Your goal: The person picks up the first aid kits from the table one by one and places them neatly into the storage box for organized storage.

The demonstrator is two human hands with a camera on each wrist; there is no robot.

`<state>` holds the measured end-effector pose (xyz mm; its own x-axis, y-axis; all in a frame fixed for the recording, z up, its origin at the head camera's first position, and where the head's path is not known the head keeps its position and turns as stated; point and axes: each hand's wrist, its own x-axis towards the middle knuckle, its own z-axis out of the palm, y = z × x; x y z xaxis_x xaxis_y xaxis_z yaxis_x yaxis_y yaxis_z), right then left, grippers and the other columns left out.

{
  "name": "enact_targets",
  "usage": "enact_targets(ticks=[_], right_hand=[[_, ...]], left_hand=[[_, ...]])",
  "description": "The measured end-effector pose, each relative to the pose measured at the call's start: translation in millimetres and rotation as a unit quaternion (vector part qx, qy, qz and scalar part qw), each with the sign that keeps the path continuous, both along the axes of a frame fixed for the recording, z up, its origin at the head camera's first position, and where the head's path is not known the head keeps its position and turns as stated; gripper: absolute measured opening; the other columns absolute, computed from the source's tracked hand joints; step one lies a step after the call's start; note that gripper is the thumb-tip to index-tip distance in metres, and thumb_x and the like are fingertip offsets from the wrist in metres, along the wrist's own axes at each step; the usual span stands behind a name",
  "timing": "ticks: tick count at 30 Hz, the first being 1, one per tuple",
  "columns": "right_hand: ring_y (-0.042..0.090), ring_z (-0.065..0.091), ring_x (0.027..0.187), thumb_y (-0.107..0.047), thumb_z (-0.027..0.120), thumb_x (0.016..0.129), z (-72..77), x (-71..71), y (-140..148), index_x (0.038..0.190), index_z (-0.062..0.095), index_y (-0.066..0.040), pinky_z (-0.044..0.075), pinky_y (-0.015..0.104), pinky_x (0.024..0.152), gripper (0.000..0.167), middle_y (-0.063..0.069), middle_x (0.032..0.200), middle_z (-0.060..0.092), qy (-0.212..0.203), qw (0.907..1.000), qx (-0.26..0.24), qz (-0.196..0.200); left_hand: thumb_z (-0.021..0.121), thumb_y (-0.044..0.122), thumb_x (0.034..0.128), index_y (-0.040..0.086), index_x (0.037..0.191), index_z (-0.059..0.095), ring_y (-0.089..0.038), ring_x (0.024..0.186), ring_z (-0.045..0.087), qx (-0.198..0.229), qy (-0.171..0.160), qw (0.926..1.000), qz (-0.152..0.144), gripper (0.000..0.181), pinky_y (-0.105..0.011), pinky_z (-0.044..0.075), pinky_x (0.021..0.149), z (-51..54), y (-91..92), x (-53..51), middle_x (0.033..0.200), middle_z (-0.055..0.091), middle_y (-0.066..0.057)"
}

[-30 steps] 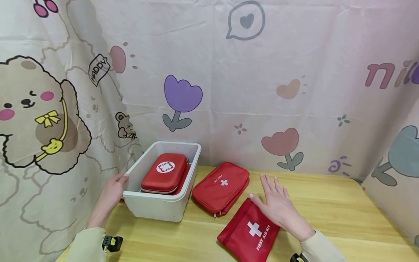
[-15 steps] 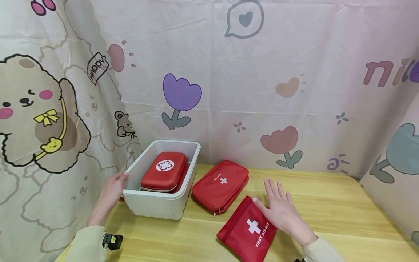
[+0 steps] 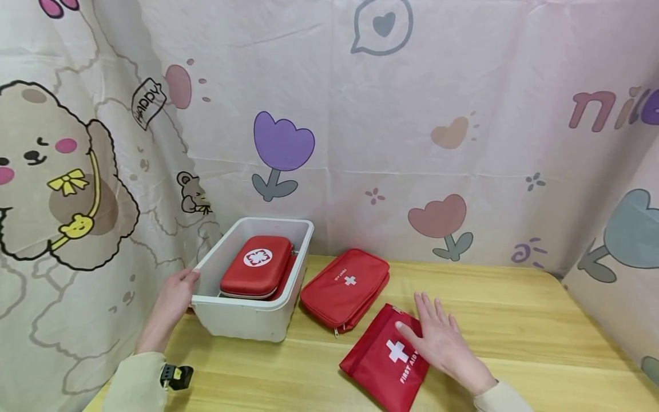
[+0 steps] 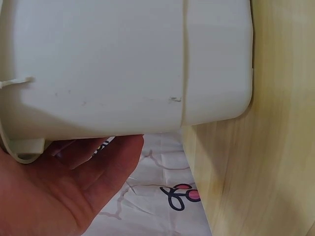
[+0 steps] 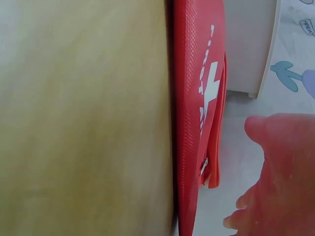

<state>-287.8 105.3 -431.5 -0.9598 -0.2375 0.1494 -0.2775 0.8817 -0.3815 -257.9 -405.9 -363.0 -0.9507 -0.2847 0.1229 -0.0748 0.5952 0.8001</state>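
A white plastic bin (image 3: 242, 320) stands at the left of the table. My left hand (image 3: 172, 300) holds its left side near the front corner, fingers (image 4: 110, 164) against the wall below the rim. Inside the bin lies a red hard zip case (image 3: 259, 269) with a white emblem, on top of another red item mostly hidden beneath it. My right hand (image 3: 445, 349), fingers straight and spread, hovers over the right edge of a flat red first aid pouch (image 3: 373, 357), covering part of its lettering. In the right wrist view a gap shows between that hand and the pouch.
A red zipped first aid bag (image 3: 345, 289) lies between the bin and the pouch. The wooden table (image 3: 556, 332) extends to the right. Behind and at the left hangs a printed cloth (image 3: 350, 114), close to the bin's far end.
My right hand has shifted slightly right and towards me, over the pouch. The view has tilted down a little. My left hand stays on the bin; the bin and bags lie as before.
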Motion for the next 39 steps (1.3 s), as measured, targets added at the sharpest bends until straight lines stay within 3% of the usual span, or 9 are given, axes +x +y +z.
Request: enact_targets(ticks=[2,8,16,22,26,31,34,39], right_hand=[[0.052,0.013,0.141,-0.068,0.05,0.09,-0.9,1.8,-0.3,0.155,0.021,-0.001,0.013,0.072,0.106,0.097,0.025,0.157,0.022,-0.011,0.9999,-0.001,0.001],[0.052,0.015,0.14,-0.07,0.056,0.085,-4.3,6.9,0.5,0.155,0.021,-0.001,0.014,0.071,0.106,0.104,0.024,0.156,0.024,-0.043,0.999,-0.01,0.005],[0.051,0.031,0.133,-0.065,0.071,0.076,-6.3,7.5,5.0,0.152,0.026,0.004,0.021,0.071,0.103,0.112,0.027,0.147,0.038,-0.069,0.9976,0.006,0.001],[0.042,0.047,0.119,-0.064,0.079,0.067,-3.0,3.1,5.3,0.151,0.029,0.002,0.036,0.067,0.096,0.118,0.022,0.134,0.05,-0.053,0.9982,0.029,0.0],[0.032,0.05,0.107,-0.062,0.084,0.062,-0.6,-0.6,4.2,0.15,0.033,0.001,0.045,0.06,0.085,0.12,0.017,0.123,0.053,-0.039,0.9987,0.033,-0.004],[0.031,0.049,0.1,-0.057,0.088,0.059,-0.1,-6.9,5.7,0.143,0.04,0.005,0.049,0.05,0.078,0.115,0.016,0.111,0.055,-0.048,0.9987,0.016,0.005],[0.028,0.051,0.093,-0.053,0.091,0.058,0.4,-12.0,8.6,0.133,0.049,0.007,0.049,0.043,0.074,0.105,0.012,0.099,0.057,-0.069,0.9975,-0.008,0.007],[0.02,0.056,0.082,-0.039,0.095,0.059,2.4,-18.9,15.9,0.127,0.049,0.01,0.051,0.04,0.074,0.096,0.005,0.089,0.059,-0.126,0.9901,-0.06,-0.008]], left_hand=[[0.026,0.035,0.1077,-0.01,0.123,0.049,-0.027,0.079,0.051,-0.002,0.001,1.0,-0.001,0.053,-0.039,0.052,0.063,-0.5,-1.1,-0.4,0.088,0.047,-0.019],[0.026,0.034,0.1075,-0.013,0.13,0.046,-0.03,0.086,0.055,0.009,0.006,0.9999,-0.005,0.056,-0.039,0.054,0.062,-2.2,-2.9,-1.2,0.112,0.05,-0.032],[0.025,0.034,0.1075,-0.014,0.132,0.044,-0.034,0.092,0.055,0.009,0.003,0.9999,-0.011,0.057,-0.038,0.053,0.064,-3.0,-3.7,-3.4,0.116,0.051,-0.034],[0.023,0.037,0.1076,-0.014,0.139,0.038,-0.04,0.102,0.053,0.017,-0.006,0.9997,-0.016,0.062,-0.036,0.053,0.065,-1.2,-3.2,-4.4,0.125,0.047,-0.036],[0.023,0.036,0.1076,-0.015,0.138,0.038,-0.04,0.101,0.053,0.017,-0.005,0.9998,-0.014,0.061,-0.038,0.053,0.065,0.7,-2.0,-4.1,0.123,0.047,-0.036],[0.024,0.034,0.1075,-0.015,0.133,0.043,-0.035,0.093,0.055,0.011,0.0,0.9998,-0.014,0.059,-0.04,0.054,0.064,1.7,-0.8,-4.0,0.118,0.05,-0.035],[0.024,0.034,0.1075,-0.014,0.131,0.044,-0.03,0.088,0.056,0.006,0.003,0.9999,-0.014,0.057,-0.038,0.054,0.063,1.5,-0.3,-4.5,0.115,0.051,-0.034],[0.025,0.035,0.1075,-0.012,0.127,0.047,-0.028,0.084,0.053,0.002,-0.001,1.0,-0.008,0.056,-0.038,0.052,0.063,0.6,-0.1,-4.5,0.105,0.05,-0.029]])
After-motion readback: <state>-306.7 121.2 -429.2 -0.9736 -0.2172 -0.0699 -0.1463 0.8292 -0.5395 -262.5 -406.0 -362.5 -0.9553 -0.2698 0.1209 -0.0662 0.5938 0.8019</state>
